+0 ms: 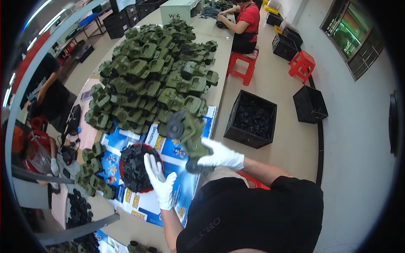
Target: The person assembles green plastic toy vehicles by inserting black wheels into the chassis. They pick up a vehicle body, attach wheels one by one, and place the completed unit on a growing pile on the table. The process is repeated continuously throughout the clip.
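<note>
My right hand (221, 156), in a white glove, grips a dark green toy vehicle (194, 137) by its side. The vehicle is tilted, slightly blurred, with black wheels at its corners. My left hand (162, 184), gloved in white too, has its fingers stretched and thumb apart. Those fingers reach over the right side of a red round basket (121, 172), heaped with black plastic parts (136, 165); whether they touch the parts I cannot tell. Beyond the basket rises a large pile of similar green toy vehicles (147, 76).
Printed blue-and-white sheets (175, 168) cover the table by my hands. More green vehicles (95, 170) lie left of the basket. A black crate (251, 120) of dark parts stands on the floor to the right, near red stools (302, 65). A co-worker in red (247, 21) sits farther along.
</note>
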The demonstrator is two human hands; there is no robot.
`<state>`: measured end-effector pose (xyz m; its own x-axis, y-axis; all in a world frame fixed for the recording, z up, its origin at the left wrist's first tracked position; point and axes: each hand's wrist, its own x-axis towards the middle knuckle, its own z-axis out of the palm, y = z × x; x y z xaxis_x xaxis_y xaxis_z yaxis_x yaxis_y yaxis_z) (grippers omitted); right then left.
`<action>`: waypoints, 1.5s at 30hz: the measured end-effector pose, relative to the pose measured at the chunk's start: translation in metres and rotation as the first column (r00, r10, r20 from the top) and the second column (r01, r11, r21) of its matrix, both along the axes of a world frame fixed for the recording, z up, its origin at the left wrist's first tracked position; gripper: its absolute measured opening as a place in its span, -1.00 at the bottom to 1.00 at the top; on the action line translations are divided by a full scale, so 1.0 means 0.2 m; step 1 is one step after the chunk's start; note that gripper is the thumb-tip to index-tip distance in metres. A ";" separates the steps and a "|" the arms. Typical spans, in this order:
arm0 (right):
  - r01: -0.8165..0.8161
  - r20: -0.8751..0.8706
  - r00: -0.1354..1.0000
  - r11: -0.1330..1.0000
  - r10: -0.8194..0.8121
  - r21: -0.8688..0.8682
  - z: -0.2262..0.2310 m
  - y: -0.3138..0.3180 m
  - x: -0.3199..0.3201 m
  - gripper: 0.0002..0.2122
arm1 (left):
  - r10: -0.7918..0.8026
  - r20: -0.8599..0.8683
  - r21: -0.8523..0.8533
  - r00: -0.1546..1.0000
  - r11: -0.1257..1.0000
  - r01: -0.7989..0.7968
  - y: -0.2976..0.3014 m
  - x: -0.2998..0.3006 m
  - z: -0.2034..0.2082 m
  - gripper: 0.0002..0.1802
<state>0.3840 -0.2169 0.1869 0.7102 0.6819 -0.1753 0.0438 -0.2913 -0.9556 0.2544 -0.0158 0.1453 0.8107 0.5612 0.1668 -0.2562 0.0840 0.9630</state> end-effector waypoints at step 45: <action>0.681 0.748 0.610 0.656 -0.261 -0.326 -1.51 -0.83 2.34 -0.69 | 0.618 -0.779 0.240 0.111 0.456 -0.857 -0.30 -0.09 -0.30 -0.79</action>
<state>0.8518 -0.3826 -0.1152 0.9685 0.1378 0.2075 0.2161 -0.8792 -0.4247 0.2362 -0.0764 0.0845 -0.3071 0.8637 -0.3996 0.3849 0.4967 0.7779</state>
